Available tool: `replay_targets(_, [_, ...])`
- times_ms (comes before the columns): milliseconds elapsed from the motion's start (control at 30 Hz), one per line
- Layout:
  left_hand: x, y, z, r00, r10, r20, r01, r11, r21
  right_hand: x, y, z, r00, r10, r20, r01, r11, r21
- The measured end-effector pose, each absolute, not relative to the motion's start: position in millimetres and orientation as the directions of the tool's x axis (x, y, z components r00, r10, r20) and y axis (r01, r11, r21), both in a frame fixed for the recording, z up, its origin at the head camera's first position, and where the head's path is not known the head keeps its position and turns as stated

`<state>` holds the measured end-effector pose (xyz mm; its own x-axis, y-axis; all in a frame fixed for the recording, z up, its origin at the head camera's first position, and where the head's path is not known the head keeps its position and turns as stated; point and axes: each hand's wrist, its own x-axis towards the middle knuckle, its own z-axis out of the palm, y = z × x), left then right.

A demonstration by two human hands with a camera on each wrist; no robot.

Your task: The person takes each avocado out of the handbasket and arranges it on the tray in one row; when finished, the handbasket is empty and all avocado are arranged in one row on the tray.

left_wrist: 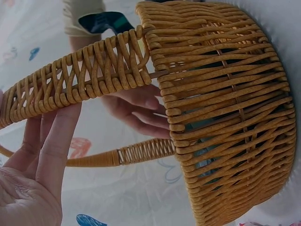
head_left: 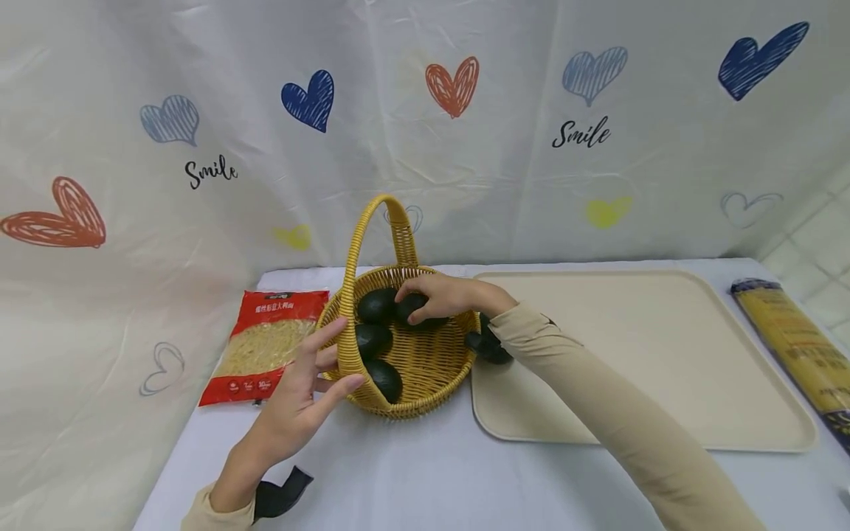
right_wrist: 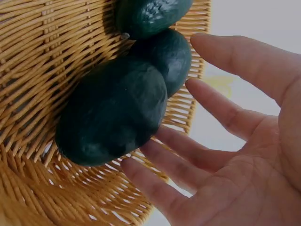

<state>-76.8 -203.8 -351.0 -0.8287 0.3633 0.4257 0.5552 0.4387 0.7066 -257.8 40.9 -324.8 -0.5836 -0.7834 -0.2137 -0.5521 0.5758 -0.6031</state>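
Observation:
A yellow wicker basket (head_left: 432, 369) with a tall arched handle (left_wrist: 75, 75) stands at the middle of the table. Several dark green avocados lie inside, most along its left side. My right hand (head_left: 443, 295) reaches in from the right over an avocado (right_wrist: 113, 113) near the back. Its fingers are spread, and in the right wrist view the fingertips are right at that avocado's edge. At the basket's left, my left hand (head_left: 302, 394) touches the handle with fairly straight fingers (left_wrist: 61, 141), partly hidden behind it; the thumb extends toward the near rim.
A red bag of spiral pasta (head_left: 265, 339) lies left of the basket. To the right is a large beige tray (head_left: 637, 354), its left edge close by the basket. Beyond it lies a long yellow pack (head_left: 790, 339). Behind hangs a white cloth (head_left: 491, 177) printed with hearts.

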Motion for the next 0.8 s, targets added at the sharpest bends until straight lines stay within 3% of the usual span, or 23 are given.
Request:
replay_targets(467, [-75.1,-200.9,-346.2,-0.825,0.359,0.438,0.563,0.448,0.694,-253.0,39.0,-328.5,-0.528,-0.835,-0.153,-0.565,0.481,-0.671])
replay_targets(667, [-74.0,-199.2,-345.4,-0.825,0.358,0.438,0.563,0.445,0.697,-251.1,42.1,-329.9,-0.567,-0.82,-0.078,-0.611,0.483,-0.627])
replay_targets(800, [-73.2,-198.8,-344.9,-0.827,0.354,0.436,0.559,0.446,0.699,-250.9,42.6,-331.4,-0.591,-0.8,-0.104,-0.612,0.529,-0.588])
